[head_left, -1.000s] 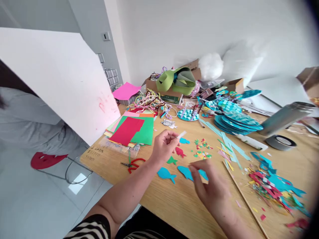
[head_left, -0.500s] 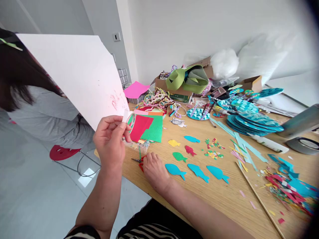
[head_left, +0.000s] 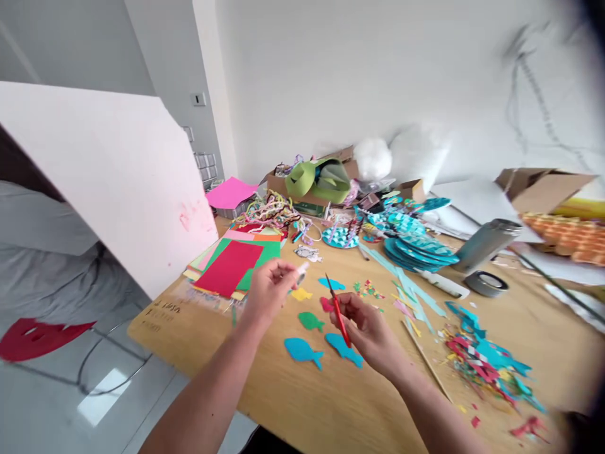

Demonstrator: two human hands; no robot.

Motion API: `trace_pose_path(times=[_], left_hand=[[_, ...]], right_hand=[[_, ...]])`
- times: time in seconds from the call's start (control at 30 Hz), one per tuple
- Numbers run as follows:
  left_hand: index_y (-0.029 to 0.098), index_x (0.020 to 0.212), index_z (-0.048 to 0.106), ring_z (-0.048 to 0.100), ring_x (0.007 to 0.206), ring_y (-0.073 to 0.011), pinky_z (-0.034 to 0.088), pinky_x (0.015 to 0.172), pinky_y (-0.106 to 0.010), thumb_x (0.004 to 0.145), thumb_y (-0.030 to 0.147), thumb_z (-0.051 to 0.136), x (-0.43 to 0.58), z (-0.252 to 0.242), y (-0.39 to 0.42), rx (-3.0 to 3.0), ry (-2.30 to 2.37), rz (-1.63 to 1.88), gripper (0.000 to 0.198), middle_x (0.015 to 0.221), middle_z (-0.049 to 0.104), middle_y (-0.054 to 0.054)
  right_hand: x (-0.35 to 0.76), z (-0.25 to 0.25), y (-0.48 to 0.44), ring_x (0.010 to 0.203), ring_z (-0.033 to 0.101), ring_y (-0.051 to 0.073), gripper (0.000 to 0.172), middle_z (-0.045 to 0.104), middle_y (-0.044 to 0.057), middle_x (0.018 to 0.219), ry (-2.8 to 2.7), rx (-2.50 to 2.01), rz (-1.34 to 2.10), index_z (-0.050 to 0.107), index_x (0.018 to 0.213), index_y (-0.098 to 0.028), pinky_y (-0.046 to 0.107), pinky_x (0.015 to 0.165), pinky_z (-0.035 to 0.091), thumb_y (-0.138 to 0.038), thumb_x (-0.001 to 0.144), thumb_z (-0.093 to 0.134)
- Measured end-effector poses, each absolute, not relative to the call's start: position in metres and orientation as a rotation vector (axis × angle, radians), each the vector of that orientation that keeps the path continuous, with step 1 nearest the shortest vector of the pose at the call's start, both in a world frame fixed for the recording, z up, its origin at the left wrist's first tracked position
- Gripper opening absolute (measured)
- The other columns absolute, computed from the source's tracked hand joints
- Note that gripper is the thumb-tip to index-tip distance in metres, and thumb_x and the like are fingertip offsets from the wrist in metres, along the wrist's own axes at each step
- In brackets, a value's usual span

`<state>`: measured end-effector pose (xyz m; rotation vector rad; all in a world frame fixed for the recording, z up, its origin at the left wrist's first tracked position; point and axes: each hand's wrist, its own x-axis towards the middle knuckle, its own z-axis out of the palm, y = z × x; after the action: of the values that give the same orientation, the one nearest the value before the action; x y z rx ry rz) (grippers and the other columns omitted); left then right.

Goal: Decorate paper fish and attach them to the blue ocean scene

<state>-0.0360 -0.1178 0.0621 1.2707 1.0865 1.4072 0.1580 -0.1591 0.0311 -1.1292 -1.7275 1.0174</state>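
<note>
My left hand (head_left: 271, 287) is closed on a small roll of white tape (head_left: 301, 272), seen mostly edge-on. In my right hand (head_left: 366, 321) are scissors with red handles (head_left: 339, 318), their dark blades pointing up and away from me. Beneath and around both hands lie cut-out fish: a green fish (head_left: 311, 321), a yellow fish (head_left: 301, 294), a red fish (head_left: 326, 304) partly behind the scissors, and several blue ones, such as a blue fish (head_left: 302, 350). A printed fish cutout (head_left: 308, 253) lies farther back.
Red sheets (head_left: 229, 268) and green sheets are stacked at left, beside a large white board (head_left: 118, 183) with a person behind it. Blue discs (head_left: 416, 252), a metal bottle (head_left: 489, 246), grey tape (head_left: 486, 284), a wooden stick (head_left: 425, 359) and paper scraps (head_left: 486, 359) spread rightward.
My right hand has lifted the scissors off the table. My left hand has brought the tape roll down and rightward over the table. The view has turned to the right.
</note>
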Motion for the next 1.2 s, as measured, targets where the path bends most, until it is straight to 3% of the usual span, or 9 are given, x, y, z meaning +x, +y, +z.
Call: trace_pose_path(times=[0.23, 0.67, 0.9, 1.2], left_hand=[[0.015, 0.068, 0.061, 0.054, 0.05, -0.0095, 0.043, 0.05, -0.019, 0.07, 0.03, 0.068, 0.006, 0.049, -0.111, 1.432, 1.078, 1.283, 0.017, 0.055, 0.059, 0.002], [0.015, 0.073, 0.06, 0.055, 0.053, -0.0105, 0.043, 0.05, -0.019, 0.074, 0.033, 0.066, 0.012, 0.023, -0.119, 1.396, 1.174, 1.257, 0.019, 0.057, 0.059, 0.002], [0.015, 0.073, 0.06, 0.057, 0.054, -0.0112, 0.045, 0.053, -0.021, 0.074, 0.03, 0.065, 0.01, 0.02, -0.123, 1.413, 1.162, 1.251, 0.015, 0.059, 0.061, 0.001], [0.015, 0.071, 0.06, 0.055, 0.051, -0.0107, 0.043, 0.051, -0.02, 0.071, 0.031, 0.066, 0.012, 0.024, -0.122, 1.411, 1.161, 1.264, 0.017, 0.056, 0.06, 0.001]], right_hand=[[0.194, 0.017, -0.163, 0.059, 0.042, 0.01, 0.032, 0.048, -0.003, 0.065, -1.621, -1.205, 1.088, 0.053, 0.08, -0.017, 0.023, 0.053, 0.038, -0.048, 0.083, 0.059], [0.177, 0.002, -0.166, 0.054, 0.031, 0.009, 0.033, 0.038, -0.006, 0.06, -1.678, -1.257, 1.144, 0.048, 0.072, -0.019, 0.023, 0.048, 0.024, -0.048, 0.084, 0.057], [0.176, 0.001, -0.167, 0.056, 0.036, 0.009, 0.033, 0.045, -0.004, 0.062, -1.642, -1.238, 1.184, 0.055, 0.076, -0.017, 0.023, 0.05, 0.028, -0.048, 0.085, 0.058], [0.175, -0.001, -0.165, 0.056, 0.037, 0.009, 0.038, 0.042, -0.005, 0.062, -1.586, -1.24, 1.283, 0.049, 0.075, -0.017, 0.023, 0.051, 0.028, -0.053, 0.084, 0.056]])
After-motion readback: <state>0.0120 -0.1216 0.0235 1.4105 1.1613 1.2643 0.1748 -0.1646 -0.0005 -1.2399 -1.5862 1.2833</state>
